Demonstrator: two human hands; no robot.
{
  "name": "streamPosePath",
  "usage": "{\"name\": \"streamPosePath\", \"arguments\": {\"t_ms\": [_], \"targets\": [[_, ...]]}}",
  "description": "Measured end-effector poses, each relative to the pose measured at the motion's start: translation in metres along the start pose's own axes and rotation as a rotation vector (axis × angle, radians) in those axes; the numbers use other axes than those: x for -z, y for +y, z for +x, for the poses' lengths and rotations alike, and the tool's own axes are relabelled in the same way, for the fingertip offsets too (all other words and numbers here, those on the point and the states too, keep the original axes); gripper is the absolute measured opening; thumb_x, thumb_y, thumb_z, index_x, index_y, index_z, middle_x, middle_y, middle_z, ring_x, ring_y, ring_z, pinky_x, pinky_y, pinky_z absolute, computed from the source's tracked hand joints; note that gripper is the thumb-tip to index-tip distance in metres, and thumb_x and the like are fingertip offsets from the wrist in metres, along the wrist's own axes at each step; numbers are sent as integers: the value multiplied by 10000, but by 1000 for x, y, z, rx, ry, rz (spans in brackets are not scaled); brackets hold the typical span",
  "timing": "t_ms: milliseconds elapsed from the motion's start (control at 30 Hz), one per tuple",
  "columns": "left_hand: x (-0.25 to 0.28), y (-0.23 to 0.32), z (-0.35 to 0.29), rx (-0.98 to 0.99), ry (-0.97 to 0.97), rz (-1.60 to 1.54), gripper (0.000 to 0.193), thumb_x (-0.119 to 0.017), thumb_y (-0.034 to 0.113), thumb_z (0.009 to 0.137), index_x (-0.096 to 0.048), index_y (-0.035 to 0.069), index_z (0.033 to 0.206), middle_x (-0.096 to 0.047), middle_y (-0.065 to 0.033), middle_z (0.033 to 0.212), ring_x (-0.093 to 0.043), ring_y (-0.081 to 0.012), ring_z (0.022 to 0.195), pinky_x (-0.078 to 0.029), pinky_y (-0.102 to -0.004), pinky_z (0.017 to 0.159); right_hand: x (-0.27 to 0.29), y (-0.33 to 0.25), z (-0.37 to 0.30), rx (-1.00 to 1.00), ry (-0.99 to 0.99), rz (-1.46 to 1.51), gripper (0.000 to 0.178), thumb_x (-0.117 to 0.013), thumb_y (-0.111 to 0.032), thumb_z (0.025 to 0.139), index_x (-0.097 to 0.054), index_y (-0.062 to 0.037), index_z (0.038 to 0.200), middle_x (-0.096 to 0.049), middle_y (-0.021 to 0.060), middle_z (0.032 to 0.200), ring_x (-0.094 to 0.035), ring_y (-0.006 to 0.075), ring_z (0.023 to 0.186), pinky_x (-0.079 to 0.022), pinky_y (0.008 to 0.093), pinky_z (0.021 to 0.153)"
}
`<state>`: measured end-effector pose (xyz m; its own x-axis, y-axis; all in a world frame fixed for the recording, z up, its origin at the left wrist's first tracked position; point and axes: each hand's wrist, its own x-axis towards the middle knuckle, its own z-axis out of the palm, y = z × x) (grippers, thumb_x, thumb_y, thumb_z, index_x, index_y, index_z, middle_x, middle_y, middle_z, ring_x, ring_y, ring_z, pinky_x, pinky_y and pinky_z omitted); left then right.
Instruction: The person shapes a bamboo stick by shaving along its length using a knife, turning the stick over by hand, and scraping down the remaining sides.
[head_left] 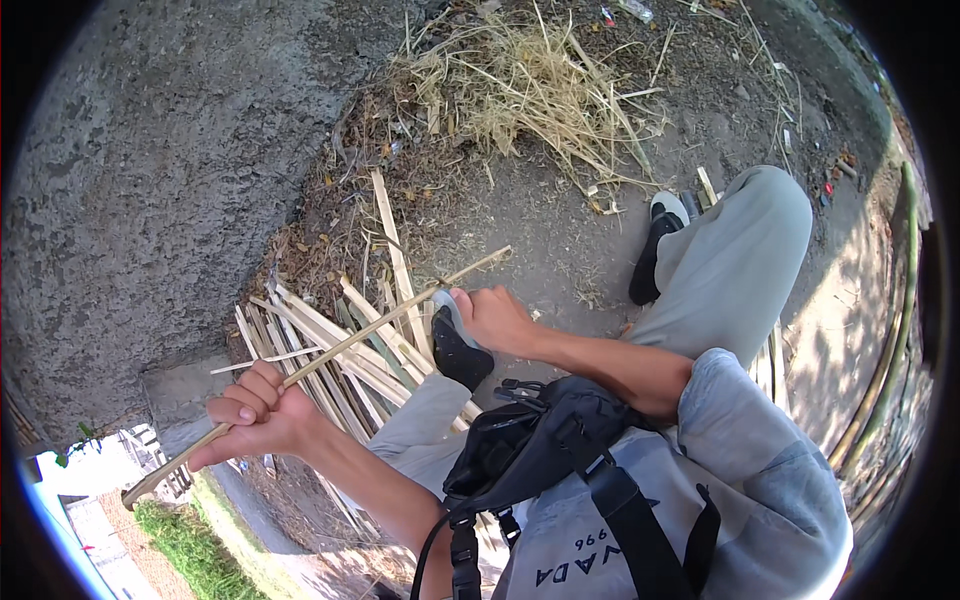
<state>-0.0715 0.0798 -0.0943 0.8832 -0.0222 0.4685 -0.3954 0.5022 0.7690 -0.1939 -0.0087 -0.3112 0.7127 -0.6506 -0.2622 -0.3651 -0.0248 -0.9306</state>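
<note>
A long, thin tan stick that looks like split bamboo runs slantwise from the lower left to the middle of the view. My left hand is wrapped round its lower part, and its thicker end sticks out beyond the thumb. Close to the stick's upper part is my right hand, with its fingers curled and the thumb by the stick. A pale shape and a dark spot lie by that thumb; what the right hand grips there cannot be made out. The stick's thin tip reaches past the right hand.
Several pale split strips lie piled by my black shoe. A heap of straw-like shavings covers the ground ahead. A rough grey concrete surface fills the left. Long green poles lie at the right. A black bag hangs at my front.
</note>
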Motion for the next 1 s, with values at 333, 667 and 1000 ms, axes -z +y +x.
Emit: {"name": "streamPosePath", "arguments": {"t_ms": [333, 667, 1000], "targets": [[17, 1, 2, 19, -216, -47, 723, -276, 834, 780, -246, 170, 495, -129, 50, 435, -75, -89, 418, -102, -259, 443, 3, 18, 6, -116, -38, 11, 571, -405, -357, 972, -626, 96, 704, -549, 364, 649, -568, 541, 670, -477, 555, 697], [21, -2, 0, 49, -345, -101, 721, -254, 839, 775, -248, 173, 499, -140, 52, 432, -86, -82, 393, -101, -249, 427, 0, 51, 18, -225, -57, 11, 582, -400, -371, 973, -632, 102, 726, -582, 349, 699, -596, 526, 747, -475, 554, 717], [22, 4, -2, -6, -237, -76, 719, -309, 824, 792, -268, 160, 517, -147, 53, 424, -79, -85, 402, -95, -265, 427, -5, 53, 23, -246, -21, 28, 578, -404, -357, 967, -613, 119, 713, -558, 381, 716, -579, 534, 767, -450, 563, 764]]}}
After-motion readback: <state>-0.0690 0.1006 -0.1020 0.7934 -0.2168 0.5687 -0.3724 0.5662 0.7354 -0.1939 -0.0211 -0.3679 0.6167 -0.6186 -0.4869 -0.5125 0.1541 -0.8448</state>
